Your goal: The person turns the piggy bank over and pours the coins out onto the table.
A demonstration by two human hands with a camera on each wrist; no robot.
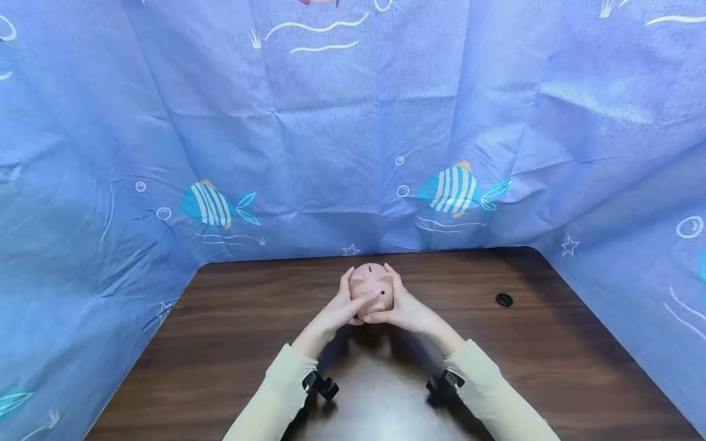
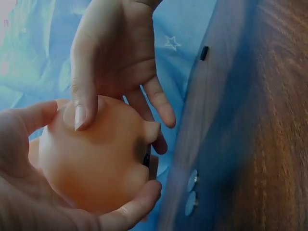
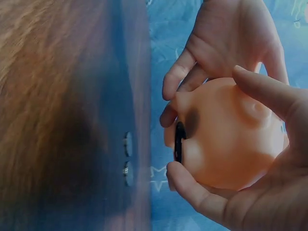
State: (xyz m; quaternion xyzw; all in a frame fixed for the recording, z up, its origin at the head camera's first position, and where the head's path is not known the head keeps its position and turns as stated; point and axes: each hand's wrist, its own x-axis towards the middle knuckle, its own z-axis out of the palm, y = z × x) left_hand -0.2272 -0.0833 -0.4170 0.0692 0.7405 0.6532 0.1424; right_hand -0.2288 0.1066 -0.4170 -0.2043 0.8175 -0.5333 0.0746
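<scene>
A pink piggy bank (image 1: 371, 283) is held just above the brown table (image 1: 231, 331), near its far edge. My left hand (image 1: 331, 315) cups it from the left, one finger laid across its near side. My right hand (image 1: 410, 312) grips it from the right, thumb pressed on the body. In the left wrist view the piggy bank (image 2: 96, 159) rests in the left hand (image 2: 29, 192) with the right hand (image 2: 115, 48) over it. In the right wrist view the piggy bank (image 3: 226, 139) shows a dark round rim (image 3: 179, 142) between the right hand (image 3: 260, 202) and the left hand (image 3: 231, 38).
A small black round cap (image 1: 504, 299) lies on the table to the right. Two small silvery discs (image 2: 191, 191) lie on the table just beyond the piggy bank. Blue cloth with fish (image 1: 452, 188) walls in the back and both sides.
</scene>
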